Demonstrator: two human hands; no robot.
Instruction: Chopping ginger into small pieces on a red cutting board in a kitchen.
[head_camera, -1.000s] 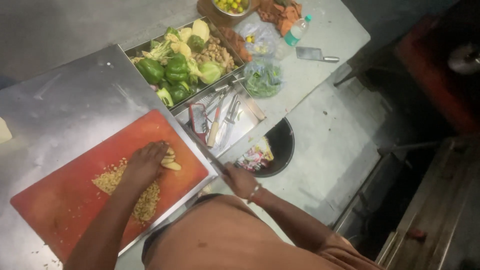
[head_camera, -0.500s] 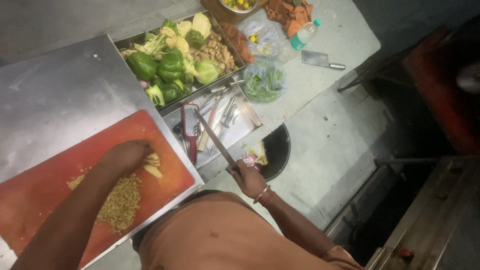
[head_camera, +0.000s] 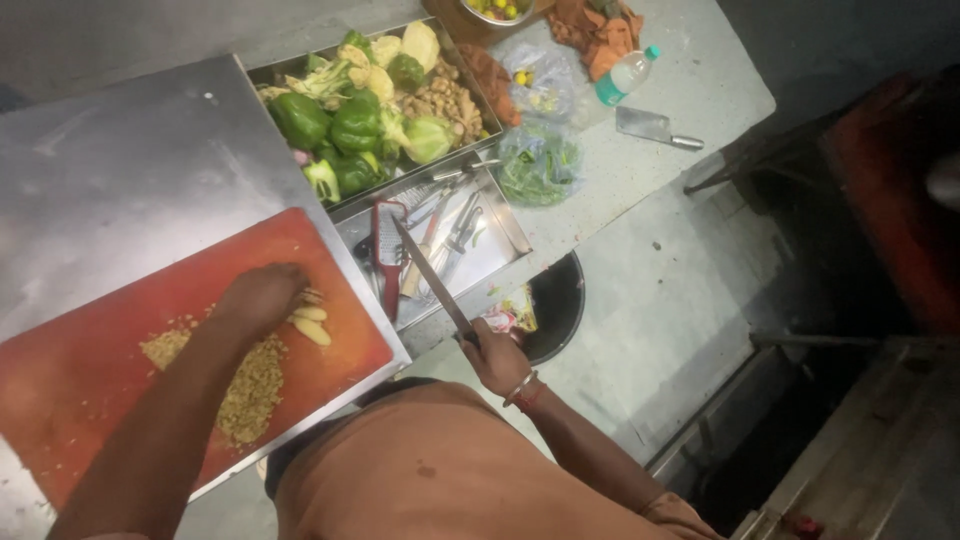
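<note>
Left hand (head_camera: 262, 297) palm-down on one red board (head_camera: 120, 340), grip unclear; right hand (head_camera: 497, 357) grips one knife (head_camera: 432, 283), blade raised.

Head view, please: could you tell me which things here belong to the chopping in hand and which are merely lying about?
In use: left hand on pale cloves beside minced heap, red cutting board; right hand gripping knife.
Lying about: green peppers, cleaver, plastic bottle, red grater.
</note>
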